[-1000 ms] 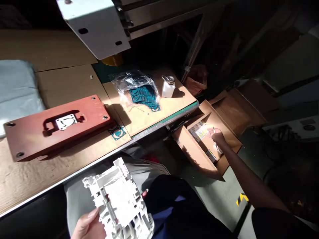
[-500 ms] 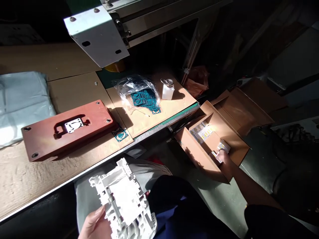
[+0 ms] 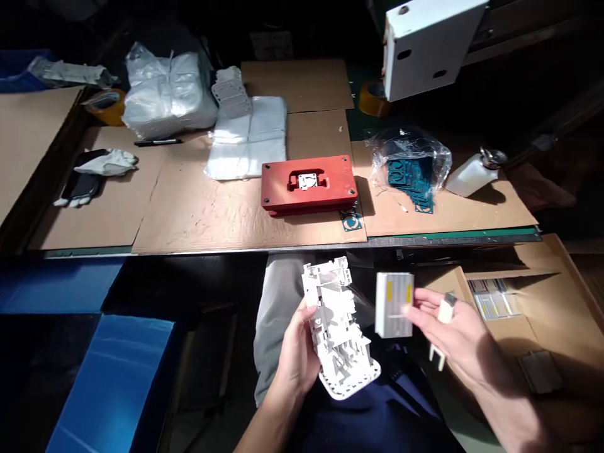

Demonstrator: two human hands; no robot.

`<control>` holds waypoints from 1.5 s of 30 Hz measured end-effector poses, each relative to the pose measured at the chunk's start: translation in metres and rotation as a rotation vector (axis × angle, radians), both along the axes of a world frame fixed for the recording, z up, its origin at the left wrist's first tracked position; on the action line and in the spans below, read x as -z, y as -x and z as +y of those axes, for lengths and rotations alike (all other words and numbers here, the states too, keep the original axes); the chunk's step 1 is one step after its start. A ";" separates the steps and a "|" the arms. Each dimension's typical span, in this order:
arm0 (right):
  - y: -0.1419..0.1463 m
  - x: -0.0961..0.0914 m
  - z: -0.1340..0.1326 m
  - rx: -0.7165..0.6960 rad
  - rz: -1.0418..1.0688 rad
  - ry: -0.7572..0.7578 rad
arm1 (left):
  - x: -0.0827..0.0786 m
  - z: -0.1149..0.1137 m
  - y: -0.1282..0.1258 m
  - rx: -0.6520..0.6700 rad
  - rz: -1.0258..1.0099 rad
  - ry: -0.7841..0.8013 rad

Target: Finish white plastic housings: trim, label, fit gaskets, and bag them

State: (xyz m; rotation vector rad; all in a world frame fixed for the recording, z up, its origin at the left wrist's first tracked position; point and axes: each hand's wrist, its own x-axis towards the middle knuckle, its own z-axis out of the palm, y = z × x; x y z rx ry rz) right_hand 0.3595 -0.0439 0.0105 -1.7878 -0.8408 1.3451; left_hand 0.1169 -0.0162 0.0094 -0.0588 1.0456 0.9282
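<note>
My left hand [image 3: 298, 346] is closed around the left side of a white moulded plastic housing [image 3: 336, 327] full of ribs and slots, held over my lap. To its right, my right hand [image 3: 455, 333] grips a grey-white rectangular block [image 3: 395, 305] with yellow marks between thumb and fingers. A small off-white pronged part [image 3: 445, 311] with a dark metal end also sits among the fingers of that hand. The block and the housing are close together but apart. Behind them, on the bench, a red fixture block [image 3: 278, 182] holds a small white plate [image 3: 308, 181] in its recess.
Blue-green gaskets [image 3: 410, 179] in a clear bag and a white bottle [image 3: 472, 173] stand at right. Plastic-wrapped packs [image 3: 165, 94], gloves [image 3: 106, 165] and tape [image 3: 375, 99] lie farther back. A cardboard box [image 3: 573, 296] with more blocks sits low right; the bench edge [image 3: 236, 248] runs across.
My right hand has come up out of the cardboard box with the block and is now beside the housing. The view has swung left. My left hand still holds the housing.
</note>
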 end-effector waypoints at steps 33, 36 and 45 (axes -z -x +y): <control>0.109 0.022 -0.003 -0.382 0.310 0.193 | 0.005 -0.054 0.034 0.319 0.410 -0.264; 0.107 0.022 -0.007 -0.437 0.440 0.251 | 0.010 -0.061 0.037 0.307 0.412 -0.209; 0.107 0.024 -0.009 -0.485 0.496 0.221 | -0.001 -0.062 0.035 0.315 0.331 -0.193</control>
